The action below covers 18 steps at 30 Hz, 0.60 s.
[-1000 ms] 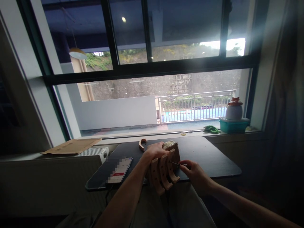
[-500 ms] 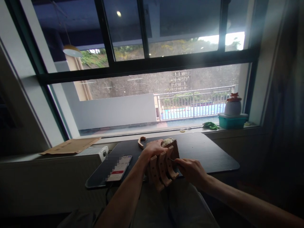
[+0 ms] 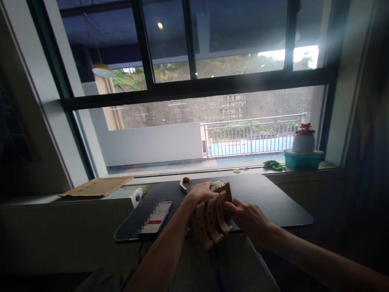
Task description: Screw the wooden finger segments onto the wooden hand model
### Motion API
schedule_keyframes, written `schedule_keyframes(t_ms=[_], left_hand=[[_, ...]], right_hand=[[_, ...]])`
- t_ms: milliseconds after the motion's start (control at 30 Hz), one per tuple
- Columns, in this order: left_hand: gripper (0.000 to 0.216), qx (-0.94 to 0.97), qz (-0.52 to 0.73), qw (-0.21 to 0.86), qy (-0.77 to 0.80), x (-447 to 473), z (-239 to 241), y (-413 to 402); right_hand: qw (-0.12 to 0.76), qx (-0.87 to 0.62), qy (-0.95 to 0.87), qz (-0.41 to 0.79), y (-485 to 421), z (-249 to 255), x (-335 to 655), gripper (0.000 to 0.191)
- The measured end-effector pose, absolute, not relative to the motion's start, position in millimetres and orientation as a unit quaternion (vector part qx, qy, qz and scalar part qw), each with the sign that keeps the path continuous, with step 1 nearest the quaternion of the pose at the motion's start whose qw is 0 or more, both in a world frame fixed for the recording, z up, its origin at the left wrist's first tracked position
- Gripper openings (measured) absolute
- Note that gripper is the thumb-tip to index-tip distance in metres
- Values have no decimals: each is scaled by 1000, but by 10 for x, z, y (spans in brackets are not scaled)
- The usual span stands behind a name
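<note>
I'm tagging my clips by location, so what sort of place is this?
Likely a window-side corner of a room, whether home or workplace I can't tell. It shows in the wide window overlooking a railing, the radiator at left, and the table bearing a phone.

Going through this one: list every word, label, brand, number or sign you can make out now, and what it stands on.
Nothing is sharp enough to quote.
Phone: marks that look like digits, too blurred; part of the screen is pixelated.
Red bar on its screen: any label too small.
Flat brown paper item: dark printed marks, too blurred.
Three curved wooden pieces: dark spots, no lettering visible.
</note>
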State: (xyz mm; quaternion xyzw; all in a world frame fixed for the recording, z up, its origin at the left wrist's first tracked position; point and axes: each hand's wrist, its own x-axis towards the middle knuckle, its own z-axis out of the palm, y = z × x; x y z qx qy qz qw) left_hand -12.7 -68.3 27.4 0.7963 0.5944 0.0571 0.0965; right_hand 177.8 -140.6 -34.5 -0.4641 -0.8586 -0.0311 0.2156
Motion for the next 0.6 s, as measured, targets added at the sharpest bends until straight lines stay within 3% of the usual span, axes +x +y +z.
schedule_keyframes(t_ms=[233, 600], left_hand=[[32, 795, 54, 97, 596, -116, 275, -683], [39, 791, 61, 108, 600, -125, 265, -699]], right_hand=[[86, -393, -902, -157, -1465, -274, 1725, 32], [81, -371, -904, -195, -1451, -228, 1630, 26]])
